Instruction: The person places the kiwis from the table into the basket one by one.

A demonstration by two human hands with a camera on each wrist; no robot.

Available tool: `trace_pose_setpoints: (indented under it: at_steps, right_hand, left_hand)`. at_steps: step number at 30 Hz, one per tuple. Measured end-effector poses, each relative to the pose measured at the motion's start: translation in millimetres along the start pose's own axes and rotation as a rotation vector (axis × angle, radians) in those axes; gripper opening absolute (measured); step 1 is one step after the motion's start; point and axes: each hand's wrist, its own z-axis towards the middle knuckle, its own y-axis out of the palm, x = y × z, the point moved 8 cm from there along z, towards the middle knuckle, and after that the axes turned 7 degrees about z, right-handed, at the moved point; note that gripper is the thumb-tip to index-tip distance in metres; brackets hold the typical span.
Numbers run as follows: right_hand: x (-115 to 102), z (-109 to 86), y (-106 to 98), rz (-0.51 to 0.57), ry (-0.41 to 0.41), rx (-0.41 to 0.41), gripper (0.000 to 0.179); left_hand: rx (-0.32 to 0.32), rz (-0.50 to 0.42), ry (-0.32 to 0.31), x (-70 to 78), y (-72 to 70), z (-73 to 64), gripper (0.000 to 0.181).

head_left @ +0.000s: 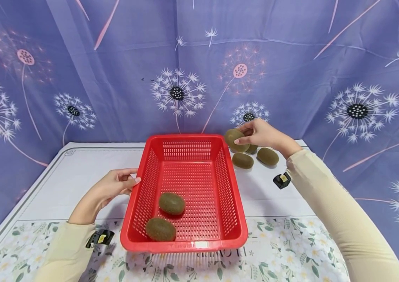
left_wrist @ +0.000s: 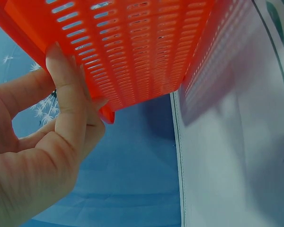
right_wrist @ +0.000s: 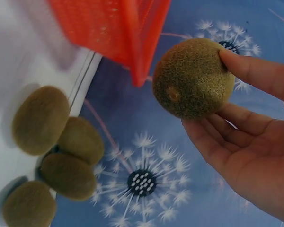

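My right hand (head_left: pixel 263 135) pinches a brown, fuzzy kiwi (head_left: pixel 234 140) between thumb and fingers, just outside the far right corner of a red plastic basket (head_left: pixel 239 188). In the right wrist view the held kiwi (right_wrist: pixel 191 78) shows one end, with the thumb on one side and fingers beneath. At the basket's left side, my left hand (head_left: pixel 115 184) grips the rim, its fingertips (left_wrist: pixel 57 52) against the outside just under the edge. Inside, toward the near left corner, lie two kiwis, one kiwi (head_left: pixel 172 203) behind the other kiwi (head_left: pixel 160 229).
Several more kiwis (right_wrist: pixel 41 120) sit close together on the white table (head_left: pixel 90 176), right of the basket and below my right hand. A floral cloth (head_left: pixel 287 246) covers the near part. Behind the table hangs a blue-purple curtain (head_left: pixel 125 90) with dandelion prints.
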Motion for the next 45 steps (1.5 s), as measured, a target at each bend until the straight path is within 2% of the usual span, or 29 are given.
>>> trace_pose_setpoints:
  at_steps: [6,15,21,26,34,39,45]
  right_hand:
    - [-19,10.1,6,0.064,-0.021,0.004,0.038]
    - [-42,26.0,25,0.089,-0.054,-0.027,0.042]
    - [-58,34.8,38,0.150,-0.091,-0.039,0.039]
    - [-68,42.4,48,0.140,-0.085,-0.038,0.040]
    - [-84,54.9,72,0.162,-0.157,-0.087,0.037]
    - [-93,60.5,89,0.193,-0.170,-0.113,0.036]
    - [-99,66.1,110,0.165,-0.165,-0.143,0.036]
  left_hand:
    - [-0.002,-0.009,0.007,1.2,0.2,0.1,0.056]
    - [0.004,-0.004,0.003,0.8,0.3,-0.7,0.055]
    - [-0.005,-0.008,0.009,2.3,2.4,-1.1,0.056]
    - [0.000,-0.004,-0.003,0.7,0.6,-1.4,0.055]
    - [0.000,-0.007,0.003,1.8,0.8,-1.3,0.056]
    - [0.005,-0.005,0.001,1.0,-0.5,-1.1,0.055]
    - [0.005,-0.004,-0.005,0.1,-0.4,-1.3,0.055]
